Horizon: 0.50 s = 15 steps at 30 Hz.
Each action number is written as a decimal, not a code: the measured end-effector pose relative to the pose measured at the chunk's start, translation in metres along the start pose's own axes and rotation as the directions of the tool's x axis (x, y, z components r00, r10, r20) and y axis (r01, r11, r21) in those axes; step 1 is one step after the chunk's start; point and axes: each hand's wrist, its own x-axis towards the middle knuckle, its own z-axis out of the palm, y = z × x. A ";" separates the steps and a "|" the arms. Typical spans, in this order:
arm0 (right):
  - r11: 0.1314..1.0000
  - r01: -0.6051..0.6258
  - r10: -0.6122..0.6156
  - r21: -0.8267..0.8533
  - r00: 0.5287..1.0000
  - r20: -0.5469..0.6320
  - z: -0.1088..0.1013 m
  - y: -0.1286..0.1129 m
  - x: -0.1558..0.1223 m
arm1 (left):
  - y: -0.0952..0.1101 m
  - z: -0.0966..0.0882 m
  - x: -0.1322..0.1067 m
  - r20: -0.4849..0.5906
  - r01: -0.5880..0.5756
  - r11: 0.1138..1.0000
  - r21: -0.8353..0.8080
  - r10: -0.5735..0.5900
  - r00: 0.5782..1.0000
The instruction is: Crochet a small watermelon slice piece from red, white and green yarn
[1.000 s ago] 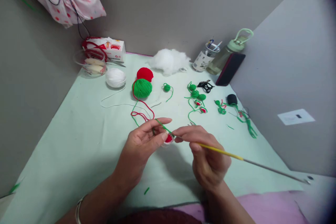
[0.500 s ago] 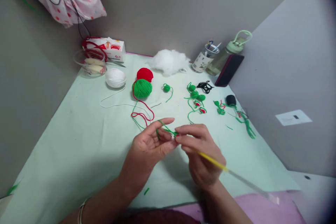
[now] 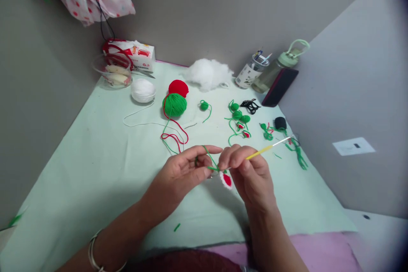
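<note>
Working this green yarn (image 3: 211, 157) well should mean keeping its tension even: the strand runs over the raised forefinger of the left hand (image 3: 181, 172), and that finger is best kept steady so the yarn neither slackens nor bites. The left grip is narrow, thumb and fingers close together on the yarn. The right grip holds the crochet hook (image 3: 259, 151) by its yellow handle, between thumb and fingers. A light hold there would let the hook turn freely, with its head angled so it does not snag or split the strand.

The small crocheted piece (image 3: 226, 180) hangs between the hands, just below the right hand's (image 3: 255, 174) fingertips, above the near middle of the surface (image 3: 105, 170). It has a bright red centre, a fluffy-looking white border and some green at its far edge. It hangs tilted, narrow and rounded; its individual stitches are too small to tell.
</note>
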 end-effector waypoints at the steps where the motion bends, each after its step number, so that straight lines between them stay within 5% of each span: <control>1: 0.999 0.023 -0.022 -0.039 1.000 0.014 -0.002 0.000 -0.001 | 0.000 -0.001 0.000 -0.004 -0.007 1.000 0.014 0.007 1.000; 6: 0.969 0.118 -0.103 -0.216 0.991 0.083 -0.004 -0.006 -0.001 | 0.003 -0.001 -0.001 -0.026 -0.008 0.994 0.112 0.011 1.000; 9: 0.927 0.187 -0.153 -0.325 0.980 0.126 0.000 -0.012 0.000 | 0.003 0.004 -0.002 -0.100 -0.088 0.972 0.220 0.112 0.989; 13: 0.788 0.273 -0.219 -0.552 0.962 0.163 0.007 -0.020 -0.003 | -0.002 0.008 -0.004 -0.165 -0.305 0.804 0.510 0.440 0.883; 15: 0.699 0.306 -0.250 -0.646 0.951 0.180 0.011 -0.023 -0.006 | -0.005 0.009 -0.006 -0.174 -0.340 0.762 0.552 0.503 0.846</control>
